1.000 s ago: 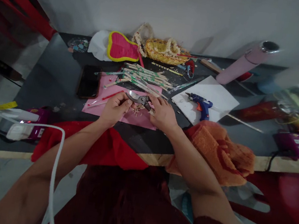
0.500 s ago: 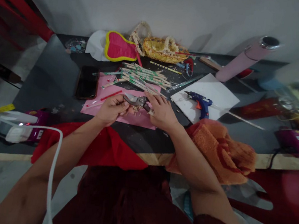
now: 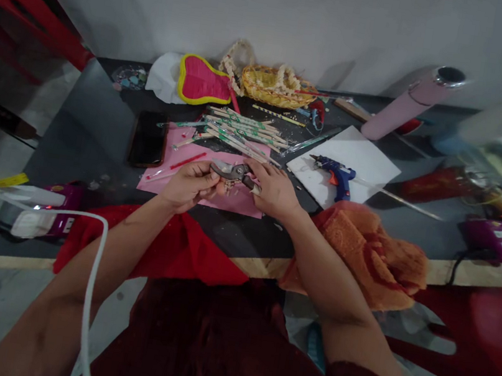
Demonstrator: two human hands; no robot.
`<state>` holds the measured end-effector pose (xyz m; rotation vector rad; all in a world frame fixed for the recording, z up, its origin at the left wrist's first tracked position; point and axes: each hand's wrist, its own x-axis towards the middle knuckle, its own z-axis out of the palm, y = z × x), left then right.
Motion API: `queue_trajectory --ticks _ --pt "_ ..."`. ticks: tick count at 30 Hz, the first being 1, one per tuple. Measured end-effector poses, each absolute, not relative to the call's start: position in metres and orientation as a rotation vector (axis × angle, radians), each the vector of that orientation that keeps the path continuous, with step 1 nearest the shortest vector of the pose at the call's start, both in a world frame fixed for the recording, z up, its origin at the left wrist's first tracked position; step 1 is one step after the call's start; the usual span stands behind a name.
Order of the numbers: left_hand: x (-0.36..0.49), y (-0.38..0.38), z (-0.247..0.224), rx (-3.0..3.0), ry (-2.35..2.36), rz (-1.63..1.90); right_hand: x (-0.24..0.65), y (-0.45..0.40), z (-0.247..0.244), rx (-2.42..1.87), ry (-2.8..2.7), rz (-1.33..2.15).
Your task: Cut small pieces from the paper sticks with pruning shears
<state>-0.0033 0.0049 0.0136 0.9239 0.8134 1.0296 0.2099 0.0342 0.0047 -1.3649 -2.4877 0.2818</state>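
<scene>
Over a pink sheet (image 3: 248,205) on the dark table, my right hand (image 3: 275,190) is wrapped round the handles of metal pruning shears (image 3: 238,172). The blades point left, toward my left hand (image 3: 189,186). The fingers of my left hand are pinched together at the blade tips; what they hold is too small to make out. Small pale cut pieces lie on the sheet beneath the shears. Behind my hands is a pile of pale sticks with green-and-white wrappers (image 3: 241,127). A red stick (image 3: 188,160) lies left of the shears.
A phone (image 3: 148,140) lies at the left. Behind are a pink-and-yellow piece (image 3: 204,82) and a wicker basket (image 3: 265,91). To the right are a blue glue gun (image 3: 338,175) on a white board (image 3: 373,156), a pink bottle (image 3: 402,104) and an orange towel (image 3: 365,246).
The view has shifted slightly. Both hands stay at the shears, with little visible change in their grip.
</scene>
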Motion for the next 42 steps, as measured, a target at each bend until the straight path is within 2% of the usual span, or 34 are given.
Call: queue_trajectory --ticks 5,13,30,42 --pt "0.001 0.008 0.002 1.165 1.017 1.206 0.208 0.035 0.000 -1.430 -2.423 0.274" --pt "-0.002 0.007 0.001 1.360 1.180 1.189 0.206 0.033 0.003 -1.475 -2.422 0.251" --pt "-0.010 0.001 0.024 0.880 0.834 0.840 0.214 0.039 0.001 -1.234 -2.502 0.363" --pt "-0.005 0.003 0.020 0.932 0.896 0.979 0.208 0.033 0.006 -1.404 -2.395 0.243"
